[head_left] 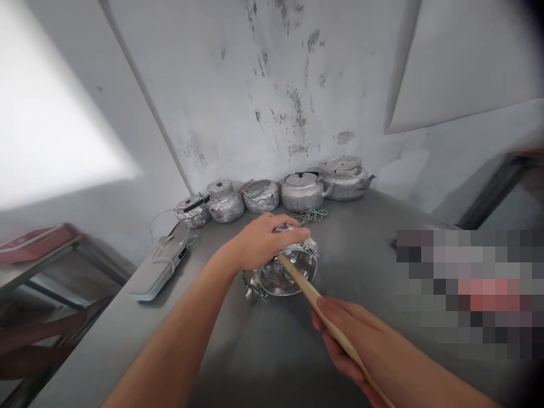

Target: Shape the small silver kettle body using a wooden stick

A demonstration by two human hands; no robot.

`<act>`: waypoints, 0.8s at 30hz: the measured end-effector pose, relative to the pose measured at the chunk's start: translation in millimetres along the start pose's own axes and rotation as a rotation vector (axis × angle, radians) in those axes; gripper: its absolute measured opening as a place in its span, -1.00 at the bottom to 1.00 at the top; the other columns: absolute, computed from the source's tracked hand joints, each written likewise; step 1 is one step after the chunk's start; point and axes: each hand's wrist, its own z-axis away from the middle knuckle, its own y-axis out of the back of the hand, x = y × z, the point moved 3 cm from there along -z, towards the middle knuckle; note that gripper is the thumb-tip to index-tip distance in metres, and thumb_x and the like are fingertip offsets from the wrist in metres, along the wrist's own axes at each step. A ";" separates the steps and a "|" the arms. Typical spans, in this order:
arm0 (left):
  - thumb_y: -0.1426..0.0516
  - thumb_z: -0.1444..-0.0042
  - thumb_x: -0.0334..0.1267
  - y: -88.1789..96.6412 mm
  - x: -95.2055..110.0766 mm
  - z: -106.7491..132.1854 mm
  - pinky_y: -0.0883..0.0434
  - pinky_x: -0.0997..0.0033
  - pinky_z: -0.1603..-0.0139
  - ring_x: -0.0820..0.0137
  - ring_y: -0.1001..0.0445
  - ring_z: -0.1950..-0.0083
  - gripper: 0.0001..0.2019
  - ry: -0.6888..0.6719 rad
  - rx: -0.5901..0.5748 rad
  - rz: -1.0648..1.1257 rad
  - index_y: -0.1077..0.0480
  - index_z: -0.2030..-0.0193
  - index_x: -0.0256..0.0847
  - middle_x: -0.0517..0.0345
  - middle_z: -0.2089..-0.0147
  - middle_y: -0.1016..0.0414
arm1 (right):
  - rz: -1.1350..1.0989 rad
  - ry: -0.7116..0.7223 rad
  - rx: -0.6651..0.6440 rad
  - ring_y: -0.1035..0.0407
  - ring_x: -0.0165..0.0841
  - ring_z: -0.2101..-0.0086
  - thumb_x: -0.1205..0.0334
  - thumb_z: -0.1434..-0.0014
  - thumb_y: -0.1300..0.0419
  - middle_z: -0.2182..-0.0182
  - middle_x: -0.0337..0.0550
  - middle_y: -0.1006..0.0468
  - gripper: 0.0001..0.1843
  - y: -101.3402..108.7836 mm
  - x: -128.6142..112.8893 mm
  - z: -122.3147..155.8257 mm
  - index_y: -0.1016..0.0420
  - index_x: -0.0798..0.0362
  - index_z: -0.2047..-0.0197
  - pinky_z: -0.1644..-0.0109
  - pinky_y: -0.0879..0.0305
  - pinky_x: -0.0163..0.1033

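Observation:
My left hand (272,241) is bent over the upper side of a shiny, crumpled-looking metal pot (314,266) and grips it. The pot lies tipped on the table, its round mouth turned towards me. In my right hand (348,334) is a long pale wooden stick (304,280), held with the fingers wrapped round it. The stick's far end reaches into the pot's mouth, close under my left hand, and its tip is hard to make out. A green-and-white braided cord (257,286) hangs at the pot's left side.
Several dented metal kettles (302,194) stand along the wall at the back of the grey table (255,351). Before them lies another braided cord (310,216). A grey case (159,272) with a white cable rests at left. A pink tray (36,243) sits on a side rack. The right side is pixelated.

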 end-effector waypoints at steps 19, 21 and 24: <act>0.00 -0.27 0.28 0.2 0.5 0.6 -0.25 0.15 -0.27 0.11 -0.30 -0.27 -0.49 -0.015 -0.013 -0.005 -0.45 -0.17 0.10 0.16 -0.24 -0.40 | -0.022 0.027 -0.014 0.09 -0.56 0.80 -0.07 -0.42 0.25 0.62 -0.40 -0.21 -0.57 -0.6 0.1 -0.8 -0.33 -0.07 0.20 0.75 0.14 -0.41; -0.01 -0.28 0.27 0.1 -0.3 0.5 -0.25 0.15 -0.27 0.11 -0.31 -0.27 -0.51 -0.013 -0.007 0.009 -0.46 -0.16 0.11 0.17 -0.24 -0.40 | -0.033 0.015 -0.008 0.10 -0.56 0.80 -0.10 -0.42 0.28 0.62 -0.40 -0.21 -0.54 0.2 -0.1 0.1 -0.32 -0.07 0.20 0.74 0.16 -0.41; -0.02 -0.26 0.29 0.2 -1.1 0.3 -0.25 0.14 -0.27 0.10 -0.33 -0.25 -0.49 -0.003 0.000 0.020 -0.46 -0.15 0.09 0.15 -0.24 -0.40 | -0.044 0.007 0.004 0.05 -0.55 0.78 -0.13 -0.41 0.28 0.59 -0.37 -0.24 -0.54 1.6 0.0 0.9 -0.32 -0.09 0.19 0.74 0.14 -0.42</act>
